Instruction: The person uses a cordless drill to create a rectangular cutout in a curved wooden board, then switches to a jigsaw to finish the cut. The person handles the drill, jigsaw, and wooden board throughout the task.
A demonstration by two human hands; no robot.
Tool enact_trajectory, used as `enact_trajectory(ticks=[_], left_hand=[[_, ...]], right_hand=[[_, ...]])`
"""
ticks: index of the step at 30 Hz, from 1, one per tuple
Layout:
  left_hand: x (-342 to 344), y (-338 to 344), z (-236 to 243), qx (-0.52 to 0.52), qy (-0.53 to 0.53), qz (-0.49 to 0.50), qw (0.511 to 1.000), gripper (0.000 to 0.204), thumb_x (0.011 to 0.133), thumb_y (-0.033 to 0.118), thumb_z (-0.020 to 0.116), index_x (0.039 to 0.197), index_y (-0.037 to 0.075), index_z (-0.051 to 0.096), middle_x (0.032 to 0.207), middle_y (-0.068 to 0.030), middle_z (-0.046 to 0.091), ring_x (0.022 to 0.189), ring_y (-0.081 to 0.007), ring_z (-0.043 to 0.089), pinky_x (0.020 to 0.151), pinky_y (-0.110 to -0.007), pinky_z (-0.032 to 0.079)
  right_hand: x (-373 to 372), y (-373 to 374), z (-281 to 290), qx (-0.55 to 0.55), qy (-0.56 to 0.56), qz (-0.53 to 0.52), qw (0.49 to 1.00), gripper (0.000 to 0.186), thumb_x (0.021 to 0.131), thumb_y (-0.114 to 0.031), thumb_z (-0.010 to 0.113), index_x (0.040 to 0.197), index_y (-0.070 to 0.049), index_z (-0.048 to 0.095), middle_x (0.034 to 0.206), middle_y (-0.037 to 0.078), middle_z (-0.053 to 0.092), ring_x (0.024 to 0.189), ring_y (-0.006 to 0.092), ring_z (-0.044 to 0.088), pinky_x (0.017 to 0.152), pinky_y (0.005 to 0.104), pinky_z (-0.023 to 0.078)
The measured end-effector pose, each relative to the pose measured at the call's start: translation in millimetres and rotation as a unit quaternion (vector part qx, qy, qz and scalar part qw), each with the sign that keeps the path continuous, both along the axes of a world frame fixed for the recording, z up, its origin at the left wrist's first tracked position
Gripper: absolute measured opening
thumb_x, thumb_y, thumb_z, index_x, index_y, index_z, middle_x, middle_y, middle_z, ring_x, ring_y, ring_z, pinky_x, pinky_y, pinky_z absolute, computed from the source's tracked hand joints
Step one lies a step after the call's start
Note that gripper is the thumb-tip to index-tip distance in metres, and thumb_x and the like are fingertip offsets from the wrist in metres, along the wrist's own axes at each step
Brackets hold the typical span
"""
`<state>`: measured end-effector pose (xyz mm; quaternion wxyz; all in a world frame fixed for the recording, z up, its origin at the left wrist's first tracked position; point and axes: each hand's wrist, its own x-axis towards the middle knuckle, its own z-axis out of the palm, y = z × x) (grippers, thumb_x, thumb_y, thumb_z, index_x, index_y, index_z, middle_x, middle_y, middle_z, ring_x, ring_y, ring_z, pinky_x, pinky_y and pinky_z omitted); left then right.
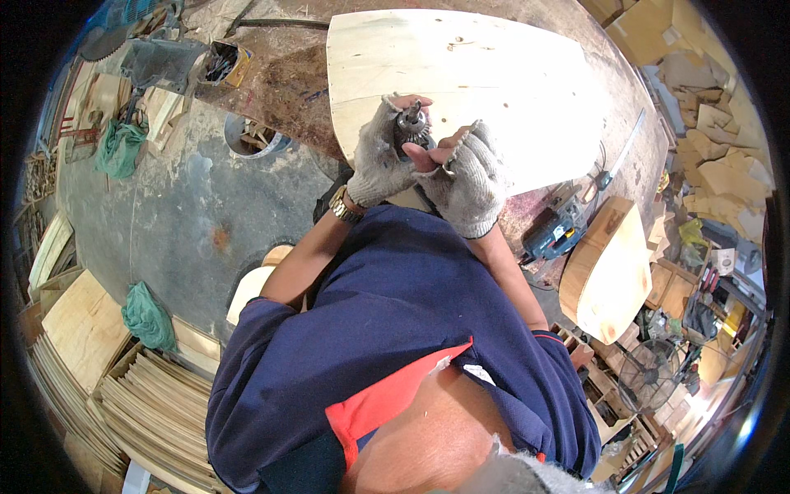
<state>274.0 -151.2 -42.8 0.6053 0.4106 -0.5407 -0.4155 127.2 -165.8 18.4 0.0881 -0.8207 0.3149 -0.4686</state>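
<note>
My left hand (381, 156), in a light knitted work glove with bare fingertips, is wrapped around the front of a drill (414, 126). Its metal chuck with a toothed collar points up and away from me, and the drill's body is hidden behind my hands. Close beside the chuck is my right hand (471, 177), gloved the same way, with its fingers curled in and its thumb reaching toward the drill. Whatever those fingers hold cannot be made out. Beneath and beyond both hands lies a large pale plywood panel (461, 74) with curved edges and small dark marks.
At the right of the panel lie a blue power tool (553, 230), a long thin metal strip (632, 144) and a curved wooden piece (609, 276). A bucket of scraps (233, 132) stands at left. Stacked wood strips (156, 412) are lower left, a fan (650, 375) lower right.
</note>
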Motion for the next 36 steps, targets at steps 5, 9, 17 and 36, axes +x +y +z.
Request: enact_trajectory(ticks=[5,9,17,36], left_hand=[[0.0,1.6,0.7,-0.009,-0.022,0.012,1.0,0.053,0.093,0.027,0.077,0.132,0.001,0.052,0.103,-0.0043,0.062,0.094,-0.0109,0.063,0.082,-0.027,0.053],[0.9,1.0,0.2,-0.011,-0.029,0.012,0.999,0.049,0.094,0.023,0.075,0.132,0.001,0.052,0.102,-0.0047,0.062,0.093,-0.0111,0.063,0.081,-0.027,0.052],[-0.2,0.8,0.3,0.007,-0.03,0.02,0.999,0.049,0.091,0.016,0.077,0.131,0.001,0.053,0.102,-0.0056,0.063,0.093,-0.0121,0.063,0.082,-0.028,0.053],[-0.8,3.8,7.9,-0.021,-0.017,0.025,0.999,0.054,0.088,0.02,0.081,0.131,0.003,0.054,0.107,-0.0039,0.063,0.095,-0.0124,0.061,0.085,-0.028,0.05]], right_hand=[[1.5,-1.2,2.7,0.0,-0.012,0.011,1.0,0.026,0.075,-0.005,0.091,0.074,-0.008,0.065,0.068,0.006,0.06,0.061,0.0234,0.059,0.056,0.0349,0.046],[0.4,1.5,2.5,0.009,0.004,0.008,1.0,0.025,0.075,-0.007,0.091,0.073,-0.009,0.066,0.067,0.006,0.06,0.06,0.0232,0.058,0.056,0.0352,0.046],[-1.3,4.5,-1.5,0.009,0.022,-0.001,1.0,0.025,0.067,-0.008,0.085,0.08,-0.012,0.065,0.076,0.005,0.063,0.072,0.0262,0.064,0.064,0.04,0.05],[3.9,-11.8,12.2,0.093,-0.038,0.039,0.994,0.02,0.078,-0.007,0.086,0.083,-0.008,0.067,0.075,0.006,0.064,0.067,0.0235,0.062,0.057,0.0347,0.048]])
